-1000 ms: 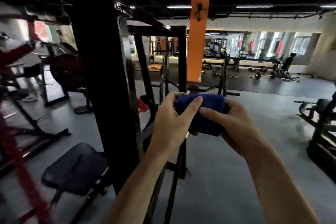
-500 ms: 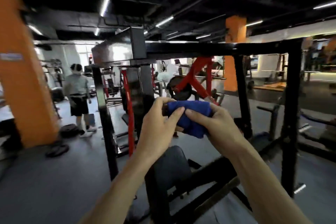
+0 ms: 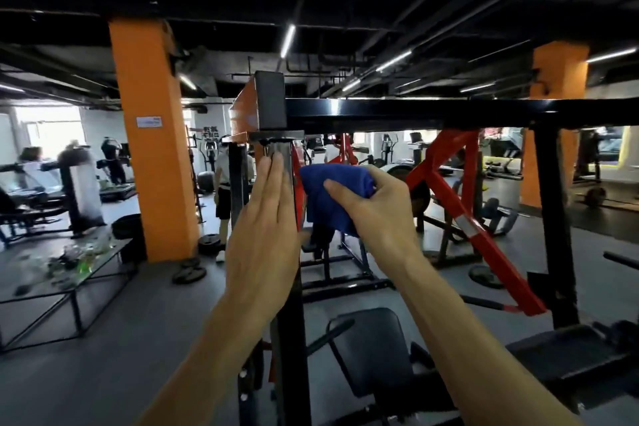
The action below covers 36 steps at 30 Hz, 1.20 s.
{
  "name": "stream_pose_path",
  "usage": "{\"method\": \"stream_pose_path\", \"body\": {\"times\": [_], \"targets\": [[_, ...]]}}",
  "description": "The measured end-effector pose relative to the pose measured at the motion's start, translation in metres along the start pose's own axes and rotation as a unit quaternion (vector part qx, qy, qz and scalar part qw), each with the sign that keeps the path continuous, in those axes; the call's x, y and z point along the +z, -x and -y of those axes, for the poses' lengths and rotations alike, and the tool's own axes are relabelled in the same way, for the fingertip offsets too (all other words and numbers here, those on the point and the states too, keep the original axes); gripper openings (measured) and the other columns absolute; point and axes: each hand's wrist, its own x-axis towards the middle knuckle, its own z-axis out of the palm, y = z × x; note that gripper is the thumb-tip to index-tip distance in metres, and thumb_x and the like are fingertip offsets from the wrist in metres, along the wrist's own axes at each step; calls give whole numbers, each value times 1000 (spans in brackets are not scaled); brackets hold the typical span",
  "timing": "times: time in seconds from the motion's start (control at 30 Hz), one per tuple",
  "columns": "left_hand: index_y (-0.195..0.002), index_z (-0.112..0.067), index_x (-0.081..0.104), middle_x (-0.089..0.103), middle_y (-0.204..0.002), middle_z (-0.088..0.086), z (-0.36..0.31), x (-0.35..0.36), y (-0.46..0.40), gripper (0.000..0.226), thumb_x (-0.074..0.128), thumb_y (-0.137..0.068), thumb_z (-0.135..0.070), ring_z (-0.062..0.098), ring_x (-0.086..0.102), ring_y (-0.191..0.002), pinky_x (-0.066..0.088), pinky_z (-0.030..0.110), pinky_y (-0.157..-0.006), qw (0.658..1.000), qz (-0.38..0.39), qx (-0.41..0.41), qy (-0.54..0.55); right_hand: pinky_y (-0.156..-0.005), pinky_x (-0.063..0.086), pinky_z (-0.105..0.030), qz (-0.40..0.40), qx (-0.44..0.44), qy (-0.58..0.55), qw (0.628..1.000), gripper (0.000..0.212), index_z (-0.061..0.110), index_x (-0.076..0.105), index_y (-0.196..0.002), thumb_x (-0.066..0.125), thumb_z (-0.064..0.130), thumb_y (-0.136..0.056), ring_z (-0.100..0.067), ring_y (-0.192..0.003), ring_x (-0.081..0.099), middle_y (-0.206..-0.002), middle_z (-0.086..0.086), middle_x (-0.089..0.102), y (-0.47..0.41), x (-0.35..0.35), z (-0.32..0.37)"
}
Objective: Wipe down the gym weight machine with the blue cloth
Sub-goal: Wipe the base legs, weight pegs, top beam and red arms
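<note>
Wiping barely begun: right hand [image 3: 377, 214] grips bunched blue cloth [image 3: 328, 195] mid-frame beside black steel upright [image 3: 290, 304]; flat left hand [image 3: 264, 235] rests there.

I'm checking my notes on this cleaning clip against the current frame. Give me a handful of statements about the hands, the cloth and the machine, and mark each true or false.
1. The right hand holds the blue cloth in its grip. True.
2. The left hand also grips the cloth. False: its fingers are straight, laid flat against the black upright post of the machine, off the cloth.
3. The cloth is bunched up, not spread flat. True.
4. The cloth is up on the black top crossbar. False: it is below the bar, beside the post.
5. The pillar on the left is green. False: it is orange.
</note>
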Motion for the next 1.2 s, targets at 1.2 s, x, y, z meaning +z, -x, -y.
{"method": "stream_pose_path", "body": {"times": [1.2], "targets": [[-160,-12,-14,-34,-163,-4,-69,-57,-108,117,77,-88,-16,26,25,-150,48,37,-97,908,186,-140,-348,-102,47,-28,309,-34,-244,919,44,1,50,-138,48,0,-94,-30,-125,55,-136,-18,56,-46,28,-36]]}}
